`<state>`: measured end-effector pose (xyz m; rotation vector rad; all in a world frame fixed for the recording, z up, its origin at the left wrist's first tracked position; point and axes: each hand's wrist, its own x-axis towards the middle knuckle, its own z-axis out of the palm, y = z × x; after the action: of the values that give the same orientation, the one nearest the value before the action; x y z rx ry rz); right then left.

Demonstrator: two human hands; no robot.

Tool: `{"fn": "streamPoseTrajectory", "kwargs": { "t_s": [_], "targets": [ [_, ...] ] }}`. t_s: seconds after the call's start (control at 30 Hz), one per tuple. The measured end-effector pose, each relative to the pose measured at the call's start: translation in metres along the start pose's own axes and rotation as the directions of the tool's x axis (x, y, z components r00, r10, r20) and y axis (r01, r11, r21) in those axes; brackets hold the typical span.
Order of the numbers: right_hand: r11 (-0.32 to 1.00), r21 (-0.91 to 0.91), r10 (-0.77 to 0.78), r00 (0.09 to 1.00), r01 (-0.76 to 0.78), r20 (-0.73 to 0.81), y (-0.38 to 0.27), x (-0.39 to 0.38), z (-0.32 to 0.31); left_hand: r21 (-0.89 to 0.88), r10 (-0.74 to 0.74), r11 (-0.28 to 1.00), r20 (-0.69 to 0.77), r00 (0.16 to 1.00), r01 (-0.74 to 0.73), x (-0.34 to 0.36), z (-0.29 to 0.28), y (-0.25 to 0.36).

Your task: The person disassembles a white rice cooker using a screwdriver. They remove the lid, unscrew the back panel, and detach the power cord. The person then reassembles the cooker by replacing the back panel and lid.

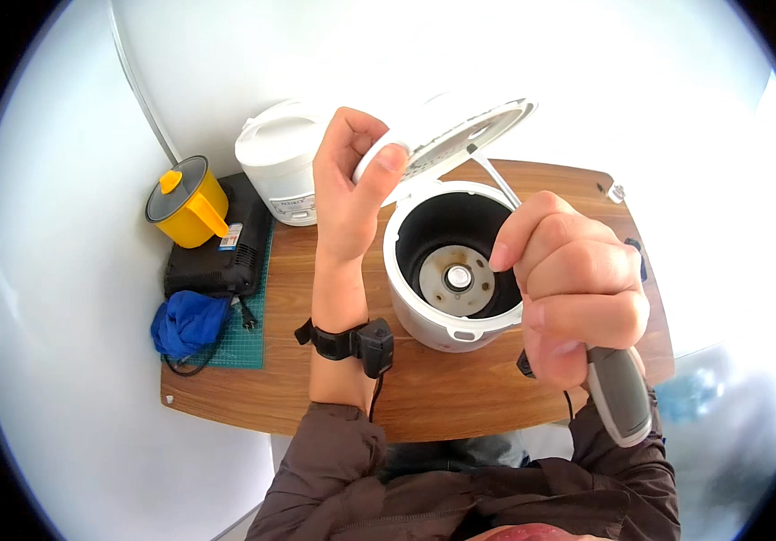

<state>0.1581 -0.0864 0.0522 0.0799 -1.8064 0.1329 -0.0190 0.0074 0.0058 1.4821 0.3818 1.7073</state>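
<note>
A white rice cooker (pixel 413 321) stands open on the table, with no inner pot in it. Its dark cavity shows a round metal heating plate (pixel 436 282) with brown stains and a knob at the centre. My left hand (pixel 352 180) grips the near left edge of the raised, tilted lid (pixel 482 126). In my closed right hand (pixel 573 284) is a long tool with a grey and white handle (pixel 620 392). Its slim, pale shaft slants up toward the lid's underside and ends in a dark tip. My fist hides the tool's middle, so its exact kind is unclear.
Behind my left arm stands a second white rice cooker (pixel 275 153), lid down. To its left, a yellow pitcher (pixel 194 212) with a grey lid sits on a black box-shaped appliance (pixel 212 257). A blue cloth (pixel 189 323) and a plug lie by the green cutting mat (pixel 248 347).
</note>
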Motion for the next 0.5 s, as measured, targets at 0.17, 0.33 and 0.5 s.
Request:
{"fn": "streamPoseTrajectory", "kwargs": {
  "t_s": [0.17, 0.33, 0.5],
  "targets": [
    [0.996, -0.082, 0.032, 0.999, -0.033, -0.017, 0.0044, 0.0032, 0.0090, 0.006, -0.039, 0.999, 0.007, 0.999, 0.039, -0.0029, -0.0033, 0.0067],
    [0.997, -0.082, -0.009, 1.000, 0.009, 0.003, 0.0080, 0.0037, 0.0114, 0.016, -0.051, 0.999, 0.025, 0.998, 0.051, -0.0032, -0.0032, 0.0074],
    [0.994, -0.109, 0.009, 1.000, -0.008, 0.015, 0.0084, 0.0032, 0.0083, 0.019, -0.017, 1.000, 0.051, 0.999, 0.016, -0.0010, -0.0035, 0.0055]
  ]
}}
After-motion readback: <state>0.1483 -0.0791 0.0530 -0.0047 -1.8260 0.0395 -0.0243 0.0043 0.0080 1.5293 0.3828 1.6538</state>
